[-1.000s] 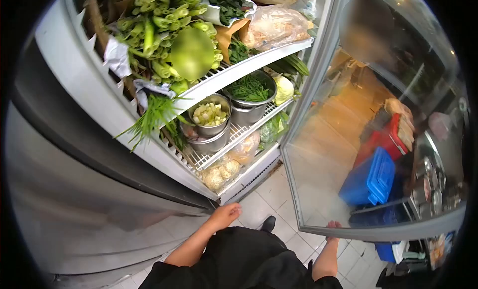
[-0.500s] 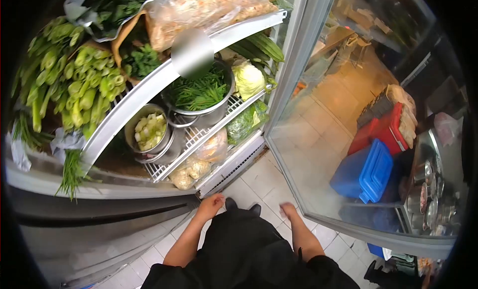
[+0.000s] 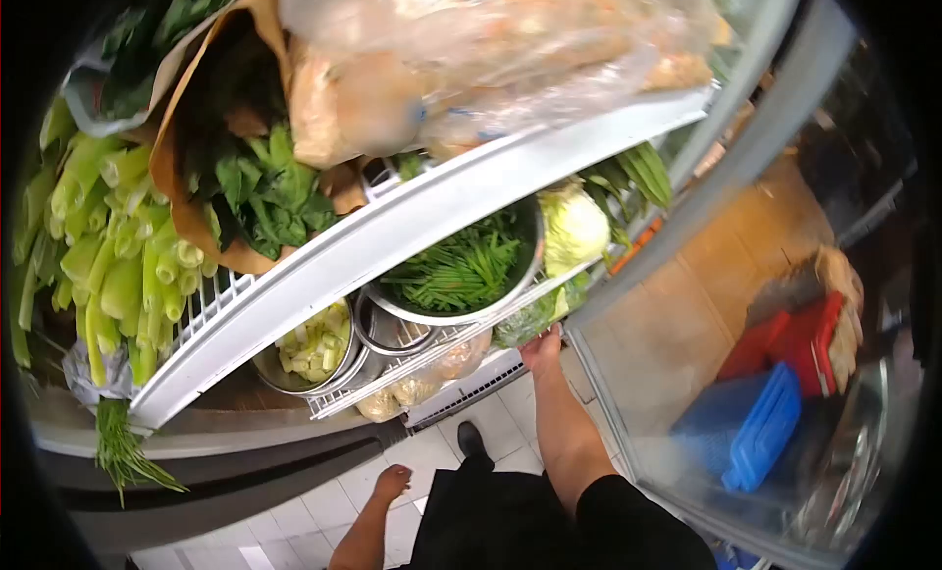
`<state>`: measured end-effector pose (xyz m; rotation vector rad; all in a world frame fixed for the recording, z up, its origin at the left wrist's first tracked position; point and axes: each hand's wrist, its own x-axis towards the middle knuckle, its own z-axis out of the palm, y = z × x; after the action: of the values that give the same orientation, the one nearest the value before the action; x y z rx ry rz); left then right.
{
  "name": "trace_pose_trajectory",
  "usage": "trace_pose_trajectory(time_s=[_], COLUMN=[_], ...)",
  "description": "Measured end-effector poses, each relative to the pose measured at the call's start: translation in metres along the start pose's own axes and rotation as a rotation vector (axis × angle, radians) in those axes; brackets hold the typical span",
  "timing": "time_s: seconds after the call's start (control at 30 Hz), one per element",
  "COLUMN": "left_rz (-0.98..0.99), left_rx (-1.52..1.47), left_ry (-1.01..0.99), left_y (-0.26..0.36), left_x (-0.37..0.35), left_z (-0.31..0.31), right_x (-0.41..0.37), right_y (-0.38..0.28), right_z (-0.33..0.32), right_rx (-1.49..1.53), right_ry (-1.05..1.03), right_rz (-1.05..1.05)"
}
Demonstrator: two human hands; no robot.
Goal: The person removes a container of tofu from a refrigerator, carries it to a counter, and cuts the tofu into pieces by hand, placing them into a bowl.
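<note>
My right hand [image 3: 543, 350] reaches forward into the lower part of an open glass-door fridge. Its outstretched fingertips are right at the bagged leafy greens [image 3: 527, 321], near the door frame, and are partly hidden. My left hand [image 3: 393, 483] hangs low over the floor with its fingers curled and nothing in it. Above the right hand, a wire shelf [image 3: 392, 393] holds a pot of cut green stalks [image 3: 456, 266], a pale cabbage [image 3: 574, 229] and a pot of chopped pale-green vegetable [image 3: 314, 346].
On the upper shelf [image 3: 432, 202] are large plastic bags of pale food [image 3: 491, 60], a paper bag of greens [image 3: 270, 192] and bundled green stalks [image 3: 118, 236]. The glass door [image 3: 628, 393] stands open at right. Behind it are blue [image 3: 731, 428] and red [image 3: 810, 344] containers.
My right hand has moved up and forward from beside my body to the fridge's lower area. My left hand hangs slightly lower in view. The shelves appear closer.
</note>
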<state>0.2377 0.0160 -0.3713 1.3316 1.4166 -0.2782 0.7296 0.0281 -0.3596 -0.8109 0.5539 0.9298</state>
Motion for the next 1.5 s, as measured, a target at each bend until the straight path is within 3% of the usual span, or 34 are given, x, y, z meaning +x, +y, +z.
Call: trace_pose_trajectory(time_s=[0.07, 0.17, 0.2, 0.27, 0.3, 0.37, 0.47, 0.5, 0.77, 0.83, 0.9, 0.97, 1.0, 1.03, 1.07, 1.1, 1.17, 1.2, 1.23, 1.27, 1.3, 1.37, 1.5], left_rz=[-0.089, -0.296, -0.295, -0.107, -0.369, 0.043, -0.366, -0.375, -0.299, -0.292, -0.323, -0.270, -0.246, -0.059, 0.128, -0.086, 0.178, 0.074, 0.093, 0.155, 0.191, 0.246, 0.306], left_rx=[-0.051, -0.103, -0.115, 0.308, 0.024, 0.102, -0.285, -0.295, -0.315, -0.319, -0.301, -0.346, -0.367, -0.227, -0.087, -0.362, -0.255, -0.380, -0.412, -0.391, -0.416, -0.442, -0.456], left_ry=[0.087, 0.166, 0.166, -0.063, 0.002, -0.031, 0.063, 0.052, 0.101, 0.125, 0.129, 0.166, 0.151, 0.158, 0.160, 0.165, 0.134, 0.102, 0.065, 0.031, 0.015, -0.009, 0.010], left_y=[-0.035, -0.077, -0.108, -0.164, -0.139, -0.186, -0.126, -0.119, -0.101, -0.103, -0.096, -0.093, -0.094, -0.110, -0.124, -0.076, -0.034, 0.042, 0.070, 0.093, 0.105, 0.137, 0.197], left_x=[-0.010, -0.033, -0.026, -0.010, -0.027, -0.012, -0.028, -0.028, -0.025, -0.028, -0.027, -0.028, -0.022, -0.003, 0.010, 0.004, 0.044, 0.018, 0.025, 0.033, 0.049, 0.072, 0.095], left_z=[0.001, 0.024, 0.035, 0.063, 0.077, 0.104, 0.134, 0.139, 0.146, 0.145, 0.144, 0.142, 0.142, 0.146, 0.150, 0.150, 0.157, 0.152, 0.154, 0.158, 0.164, 0.173, 0.171], right_x=[0.013, 0.030, 0.043, 0.040, 0.042, 0.050, 0.055, 0.055, 0.051, 0.074, 0.088, 0.054, 0.036, 0.024, 0.017, 0.008, -0.015, -0.021, -0.024, -0.026, -0.025, -0.024, -0.006], right_y=[0.004, 0.004, 0.004, 0.001, 0.004, 0.007, 0.009, 0.011, 0.020, 0.027, 0.025, 0.024, 0.020, 0.016, 0.014, 0.012, 0.007, 0.003, -0.003, -0.009, -0.013, -0.019, -0.024], right_z=[0.003, -0.004, -0.012, -0.006, -0.006, -0.008, -0.006, -0.005, -0.002, -0.031, -0.060, -0.063, -0.059, -0.059, -0.068, -0.080, -0.108, -0.113, -0.114, -0.111, -0.107, -0.101, -0.123], right_rx=[0.140, 0.150, 0.145, 0.114, 0.094, 0.084, 0.068, 0.069, 0.082, 0.076, 0.152, 0.132, 0.134, 0.137, 0.133, 0.137, 0.133, 0.136, -0.133, -0.402, -0.399, -0.703, -0.713], right_ry=[-0.109, -0.081, -0.139, -0.147, -0.148, -0.208, -0.231, -0.199, -0.185, -0.154, -0.283, -0.233, -0.112, 0.009, -0.031, -0.018, -0.190, -0.176, -0.080, 0.014, 0.019, 0.254, 0.223], right_rz=[-0.036, 0.009, 0.020, 0.038, 0.056, 0.058, 0.058, 0.061, 0.044, 0.023, 0.122, 0.059, 0.063, 0.064, 0.053, 0.045, 0.002, -0.004, -0.069, -0.133, -0.139, -0.172, -0.187])
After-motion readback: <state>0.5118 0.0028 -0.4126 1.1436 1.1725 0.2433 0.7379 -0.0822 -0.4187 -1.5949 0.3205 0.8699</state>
